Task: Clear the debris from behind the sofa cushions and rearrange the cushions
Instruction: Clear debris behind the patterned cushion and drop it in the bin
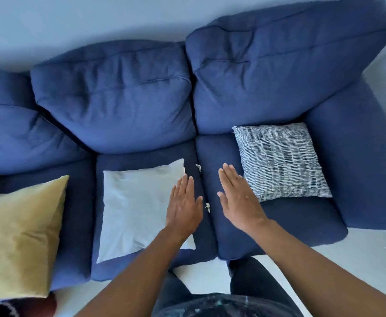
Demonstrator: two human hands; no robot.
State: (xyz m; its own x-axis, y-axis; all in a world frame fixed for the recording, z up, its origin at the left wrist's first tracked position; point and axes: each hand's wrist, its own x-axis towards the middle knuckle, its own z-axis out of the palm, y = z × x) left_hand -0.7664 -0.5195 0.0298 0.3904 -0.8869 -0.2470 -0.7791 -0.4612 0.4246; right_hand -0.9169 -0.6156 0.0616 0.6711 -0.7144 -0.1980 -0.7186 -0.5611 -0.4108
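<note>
Both hands are held flat with fingers straight, the left hand (184,203) over the edge of a pale blue cushion (139,208), the right hand (239,199) beside a patterned cushion (281,162). Two small pale debris scraps (207,207) are seen along the seam between the seat cushions (279,225), flanked by bare blue seat.

Blue sofa (267,227) with three throw pillows (137,209), two scraps (207,207).

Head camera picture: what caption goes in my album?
Two open hands, left hand and right hand, hover over paper scraps on a blue sofa.
</note>
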